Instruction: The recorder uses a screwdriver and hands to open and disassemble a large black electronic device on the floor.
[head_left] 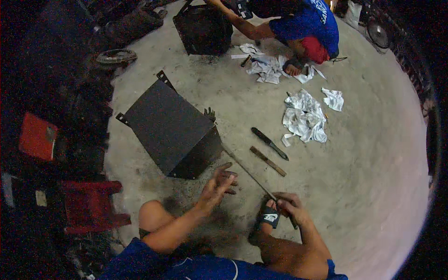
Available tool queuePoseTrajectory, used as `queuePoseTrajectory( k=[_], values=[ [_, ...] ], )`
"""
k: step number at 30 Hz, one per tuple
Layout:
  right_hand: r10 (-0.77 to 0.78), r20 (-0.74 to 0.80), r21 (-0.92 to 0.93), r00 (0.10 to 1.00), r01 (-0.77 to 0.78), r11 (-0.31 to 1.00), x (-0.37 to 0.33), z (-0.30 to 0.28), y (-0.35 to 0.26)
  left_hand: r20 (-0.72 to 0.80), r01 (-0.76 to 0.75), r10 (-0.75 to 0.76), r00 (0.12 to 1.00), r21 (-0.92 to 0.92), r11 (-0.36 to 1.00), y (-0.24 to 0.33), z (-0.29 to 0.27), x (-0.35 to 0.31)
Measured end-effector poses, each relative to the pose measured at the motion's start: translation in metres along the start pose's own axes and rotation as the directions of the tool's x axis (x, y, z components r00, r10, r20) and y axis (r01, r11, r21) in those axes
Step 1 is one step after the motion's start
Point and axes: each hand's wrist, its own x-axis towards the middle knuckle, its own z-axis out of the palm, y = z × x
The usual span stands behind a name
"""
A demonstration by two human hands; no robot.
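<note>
Two bare hands are showing above the grey floor. Your left hand is hanging empty, fingers spread and slightly curled, near the lower corner of the dark grey box. Your right hand is gripping the near end of a thin rod, fingers wrapping around it beside your sandalled foot. The rod is slanting up and leftward, its far end reaching the box's right side; whether it is touching there, you cannot tell. The box is resting on the floor ahead of you, left of centre, its holed tabs pointing away.

Right of the rod, a wooden strip and a dark-handled tool are lying side by side, apart. Farther off, crumpled white rags are lying; beyond, a co-worker in blue is reaching toward a second dark box.
</note>
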Motion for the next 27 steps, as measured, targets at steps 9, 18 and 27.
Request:
queuePoseTrajectory(
  k=[9, 18, 27],
  values=[
    [0.033, 0.123, 0.506, 0.992, -0.091, 0.858, -0.021, 0.033, -0.035, 0.025, 0.193, -0.213, 0.977, -0.527, 0.828, 0.002, -0.008, 0.048],
    [0.102, 0.080, 0.358, 0.992, -0.124, 0.926, -0.031, 0.057, -0.087, 0.054, 0.149, -0.150, 0.987, -0.640, 0.753, -0.001, -0.012, 0.062],
    [0.110, 0.231, 0.741, 0.967, -0.248, 0.624, -0.010, 0.047, -0.072, -0.041, 0.044, -0.090, 0.995, -0.633, 0.773, -0.004, -0.011, 0.070]
  ],
)
